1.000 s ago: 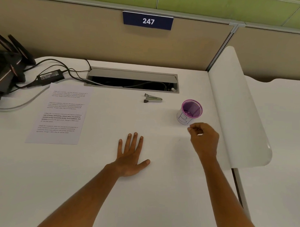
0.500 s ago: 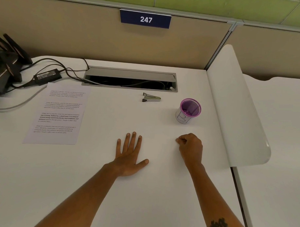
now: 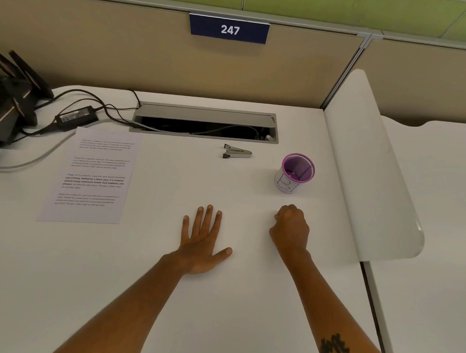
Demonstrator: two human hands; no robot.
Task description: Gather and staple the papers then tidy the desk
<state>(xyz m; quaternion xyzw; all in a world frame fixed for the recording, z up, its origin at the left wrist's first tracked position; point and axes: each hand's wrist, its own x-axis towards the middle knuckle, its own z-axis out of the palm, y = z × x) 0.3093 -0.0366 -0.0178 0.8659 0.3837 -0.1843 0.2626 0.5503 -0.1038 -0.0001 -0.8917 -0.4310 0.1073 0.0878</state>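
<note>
Printed papers point(image 3: 92, 175) lie flat on the left part of the white desk point(image 3: 143, 292). A small silver stapler point(image 3: 236, 151) rests near the cable tray, toward the middle back. A purple mesh pen cup point(image 3: 296, 172) stands to its right. My left hand point(image 3: 202, 240) lies palm down on the desk with fingers spread, holding nothing. My right hand point(image 3: 291, 228) rests on the desk as a closed fist just in front of the cup; nothing shows in it.
An open cable tray point(image 3: 204, 122) runs along the back of the desk. A black power adapter point(image 3: 76, 116), cables and a dark device point(image 3: 10, 102) sit at the far left. A curved white divider point(image 3: 369, 168) bounds the right side.
My right hand came back from beside the cup toward me and settled on the desk as a fist. My left hand stayed flat in place.
</note>
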